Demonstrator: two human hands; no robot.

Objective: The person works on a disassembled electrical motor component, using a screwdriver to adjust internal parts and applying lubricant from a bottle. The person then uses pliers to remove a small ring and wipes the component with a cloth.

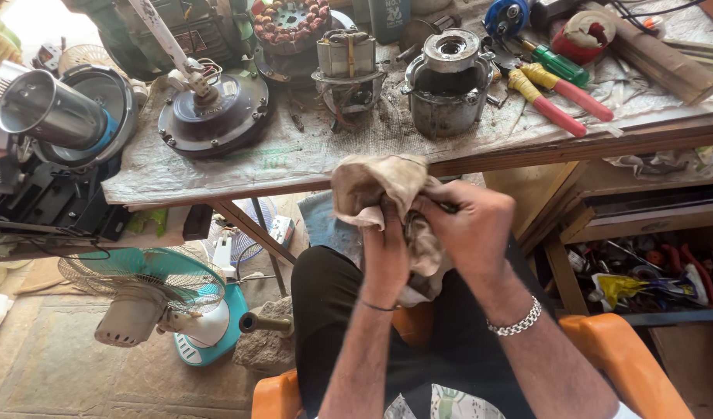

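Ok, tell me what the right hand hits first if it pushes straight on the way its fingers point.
The right hand points leftward into the crumpled beige rag, which it already grips; just behind that is the left hand. Depth is unclear.

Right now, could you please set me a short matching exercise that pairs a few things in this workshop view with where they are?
Things:
1. beige rag
2. teal fan
3. red-handled pliers
4. metal motor housing

Places:
a. on the floor under the bench
b. on the bench, right side
c. held between the left hand and right hand
d. on the bench, near the middle

Pairs: 1-c, 2-a, 3-b, 4-d
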